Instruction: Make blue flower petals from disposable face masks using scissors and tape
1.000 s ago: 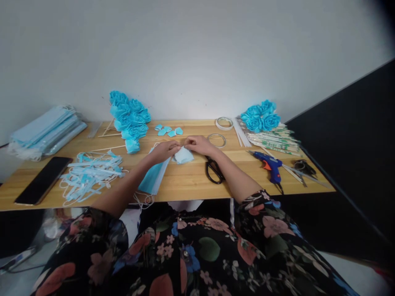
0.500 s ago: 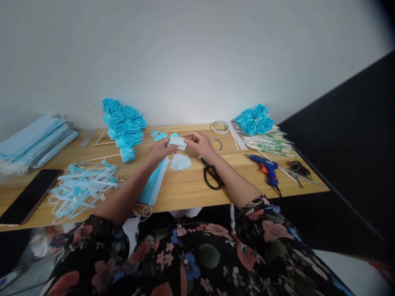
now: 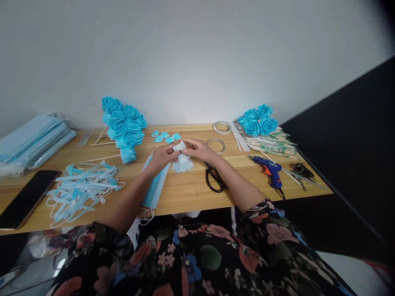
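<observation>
Between the fingertips of my left hand (image 3: 164, 157) and my right hand (image 3: 199, 149) is a small pale piece of mask fabric (image 3: 179, 146). Both hands pinch it just above a little pile of pale cut pieces (image 3: 182, 165) on the table. Behind them lie several small blue cut pieces (image 3: 168, 139). A blue face mask (image 3: 156, 187) with ear loops lies under my left wrist. Black-handled scissors (image 3: 214, 181) rest beside my right forearm, their blades partly hidden by it.
Blue fabric roses (image 3: 125, 127) stand at back left, more roses (image 3: 257, 120) lie on wrapped sticks (image 3: 271, 144) at right. A blue glue gun (image 3: 268, 167), tape rolls (image 3: 222, 127), cut straps (image 3: 82, 189), a phone (image 3: 29, 199) and stacked masks (image 3: 33, 137) surround the wooden table (image 3: 182, 193).
The pale piece was stretched flat and wide between both hands; now it is turned and gathered between the fingertips, slightly lower. The blue pieces behind are more exposed.
</observation>
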Motion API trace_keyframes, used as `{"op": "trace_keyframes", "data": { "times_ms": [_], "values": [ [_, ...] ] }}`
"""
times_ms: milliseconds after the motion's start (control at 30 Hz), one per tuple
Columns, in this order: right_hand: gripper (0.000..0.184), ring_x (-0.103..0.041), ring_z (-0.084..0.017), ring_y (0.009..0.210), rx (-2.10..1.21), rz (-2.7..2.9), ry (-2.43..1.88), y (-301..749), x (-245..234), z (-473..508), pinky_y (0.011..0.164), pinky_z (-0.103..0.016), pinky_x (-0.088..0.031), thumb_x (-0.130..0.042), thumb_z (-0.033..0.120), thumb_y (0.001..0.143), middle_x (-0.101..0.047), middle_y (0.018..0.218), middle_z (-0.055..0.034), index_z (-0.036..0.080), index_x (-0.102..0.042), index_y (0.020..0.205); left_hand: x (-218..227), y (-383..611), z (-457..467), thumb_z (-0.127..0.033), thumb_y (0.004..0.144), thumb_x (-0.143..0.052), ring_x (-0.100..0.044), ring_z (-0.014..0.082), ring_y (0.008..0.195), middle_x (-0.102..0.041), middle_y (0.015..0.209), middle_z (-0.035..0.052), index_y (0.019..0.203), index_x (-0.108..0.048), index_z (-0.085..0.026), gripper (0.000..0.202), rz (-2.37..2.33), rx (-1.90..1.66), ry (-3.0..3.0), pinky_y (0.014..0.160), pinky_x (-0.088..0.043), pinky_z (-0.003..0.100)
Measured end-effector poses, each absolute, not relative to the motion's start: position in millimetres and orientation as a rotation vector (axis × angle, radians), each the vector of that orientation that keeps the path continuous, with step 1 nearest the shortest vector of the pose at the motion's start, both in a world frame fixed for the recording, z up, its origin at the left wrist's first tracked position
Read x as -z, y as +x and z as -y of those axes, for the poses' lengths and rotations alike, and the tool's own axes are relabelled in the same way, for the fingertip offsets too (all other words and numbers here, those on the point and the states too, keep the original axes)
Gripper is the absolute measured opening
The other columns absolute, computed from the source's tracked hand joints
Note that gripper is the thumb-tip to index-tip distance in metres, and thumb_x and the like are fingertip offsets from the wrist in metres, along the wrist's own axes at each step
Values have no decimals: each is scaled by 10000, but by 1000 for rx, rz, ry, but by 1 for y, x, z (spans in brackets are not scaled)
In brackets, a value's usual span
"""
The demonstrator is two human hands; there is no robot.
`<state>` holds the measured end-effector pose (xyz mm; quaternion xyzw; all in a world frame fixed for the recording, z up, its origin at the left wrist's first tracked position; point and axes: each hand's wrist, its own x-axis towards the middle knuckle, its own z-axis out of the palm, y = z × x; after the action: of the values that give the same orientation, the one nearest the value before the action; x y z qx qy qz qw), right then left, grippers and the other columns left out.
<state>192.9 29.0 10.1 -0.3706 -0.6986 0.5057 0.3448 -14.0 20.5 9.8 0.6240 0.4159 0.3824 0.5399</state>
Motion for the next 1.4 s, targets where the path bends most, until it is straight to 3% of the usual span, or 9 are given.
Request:
{"op": "trace_keyframes", "data": {
  "times_ms": [267, 533, 633, 733, 833, 1000, 1200, 1400],
  "values": [
    [604, -646, -180, 914, -1291, 1724, -925, 190, -3, -32, 797, -289, -532, -730, 370, 809, -711, 1050, -59, 185, -585, 1366, -5, -16, -23, -472, 704, -757, -495, 106, 512, -605, 551, -13, 664, -620, -169, 335, -1048, -1017, 1419, 546, -391, 243],
    [607, -559, -134, 738, -1234, 1791, -940, 186, -8, -27, 685, -244, -466, -688, 354, 817, -632, 838, 9, 188, -554, 1385, -3, -12, -23, -534, 705, -763, -581, 122, 611, -639, 697, -14, 798, -556, -189, 413, -924, -1136, 1137, 609, -497, 253],
    [611, -527, -122, 715, -1155, 1792, -990, 185, -12, -24, 681, -245, -452, -678, 331, 812, -600, 823, 19, 183, -553, 1391, -8, -8, -19, -569, 697, -783, -622, 133, 643, -676, 777, 5, 907, -574, -187, 483, -883, -1073, 1112, 611, -532, 267],
    [630, -547, -133, 732, -1153, 1782, -1002, 185, -13, -23, 710, -266, -473, -679, 343, 813, -614, 847, 8, 180, -541, 1406, -11, -7, -17, -508, 636, -858, -643, 139, 677, -704, 830, 25, 952, -618, -167, 524, -854, -1047, 1136, 609, -545, 263],
    [635, -582, -152, 758, -1221, 1797, -930, 187, -14, -24, 736, -289, -501, -686, 406, 835, -636, 853, -2, 198, -532, 1415, -12, -9, -18, -457, 586, -895, -609, 124, 586, -672, 712, 5, 890, -650, -149, 498, -818, -1043, 1098, 515, -488, 232],
    [464, -620, -161, 822, -1231, 1744, -868, 193, -18, -24, 825, -321, -532, -514, 452, 957, -663, 877, -21, 222, -590, 1352, -10, -12, -20, -406, 606, -885, -519, 83, 460, -631, 628, -19, 883, -685, -147, 428, -821, -964, 1067, 419, -364, 210],
    [393, -634, -163, 864, -1159, 1826, -868, 194, -19, -23, 813, -318, -527, -639, 396, 862, -715, 1023, -45, 222, -666, 1213, -9, -15, -22, -414, 583, -882, -464, 68, 478, -604, 620, -27, 824, -695, -149, 404, -870, -950, 1086, 442, -335, 199],
    [297, -641, -170, 875, -993, 1876, -975, 193, -19, -22, 811, -319, -505, -671, 375, 823, -738, 1017, -34, 233, -737, 1075, -8, -18, -24, -418, 620, -855, -468, 76, 512, -592, 622, -20, 804, -717, -150, 353, -944, -960, 1178, 473, -340, 206]
  ]
}}
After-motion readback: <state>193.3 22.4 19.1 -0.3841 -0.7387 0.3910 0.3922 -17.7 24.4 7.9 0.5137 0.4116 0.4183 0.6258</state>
